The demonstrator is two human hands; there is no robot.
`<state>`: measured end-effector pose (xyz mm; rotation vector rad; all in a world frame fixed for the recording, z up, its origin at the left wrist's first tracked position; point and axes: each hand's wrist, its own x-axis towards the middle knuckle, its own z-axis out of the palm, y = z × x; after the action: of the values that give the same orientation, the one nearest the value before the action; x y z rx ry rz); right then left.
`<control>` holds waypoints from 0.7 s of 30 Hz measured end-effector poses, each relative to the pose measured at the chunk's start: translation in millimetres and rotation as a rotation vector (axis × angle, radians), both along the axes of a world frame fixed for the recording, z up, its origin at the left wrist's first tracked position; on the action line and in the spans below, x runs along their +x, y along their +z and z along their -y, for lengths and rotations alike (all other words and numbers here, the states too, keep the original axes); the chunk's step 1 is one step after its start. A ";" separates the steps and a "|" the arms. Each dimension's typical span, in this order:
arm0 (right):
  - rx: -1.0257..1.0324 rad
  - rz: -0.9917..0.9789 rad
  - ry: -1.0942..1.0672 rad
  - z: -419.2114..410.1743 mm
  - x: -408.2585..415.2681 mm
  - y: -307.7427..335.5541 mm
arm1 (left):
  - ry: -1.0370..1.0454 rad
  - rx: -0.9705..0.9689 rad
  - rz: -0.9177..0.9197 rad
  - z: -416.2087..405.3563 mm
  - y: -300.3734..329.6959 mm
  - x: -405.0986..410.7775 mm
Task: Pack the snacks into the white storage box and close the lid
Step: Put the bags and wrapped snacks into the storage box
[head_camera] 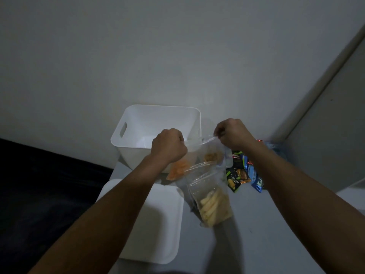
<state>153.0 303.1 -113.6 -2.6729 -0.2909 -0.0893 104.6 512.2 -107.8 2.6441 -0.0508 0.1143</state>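
Lid (158, 220) beside box (138, 155); wrapped snacks (243, 173) right of bags (211, 196).

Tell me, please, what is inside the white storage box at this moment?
The white storage box looks empty: only bare white walls and part of the floor show. The left hand and the clear bag it holds cover the near right corner.

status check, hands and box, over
Left hand and right hand both pinch the clear snack bag by its top edge. White storage box open, lid off on the table. Nothing blocking.
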 end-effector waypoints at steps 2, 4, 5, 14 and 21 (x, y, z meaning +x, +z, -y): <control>0.010 0.027 0.002 -1.2 2.8 12.2 | 0.011 -0.001 -0.017 -2.1 11.4 2.0; 0.015 0.053 0.010 -2.0 5.1 24.9 | 0.019 -0.020 -0.039 -6.4 19.3 5.6; 0.015 0.072 0.016 -2.2 6.2 31.6 | 0.021 -0.035 -0.051 -8.9 23.1 7.5; 0.094 0.189 -0.031 -14.7 20.5 95.3 | 0.113 -0.428 -0.069 -34.5 78.9 34.9; 0.304 0.041 -0.217 -52.6 43.1 103.0 | 0.188 -0.610 -0.087 -43.6 89.0 72.6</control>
<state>196.1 355.7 -10.6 -2.3922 0.0038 -0.2357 177.2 555.8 -18.8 2.0354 0.2274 0.0638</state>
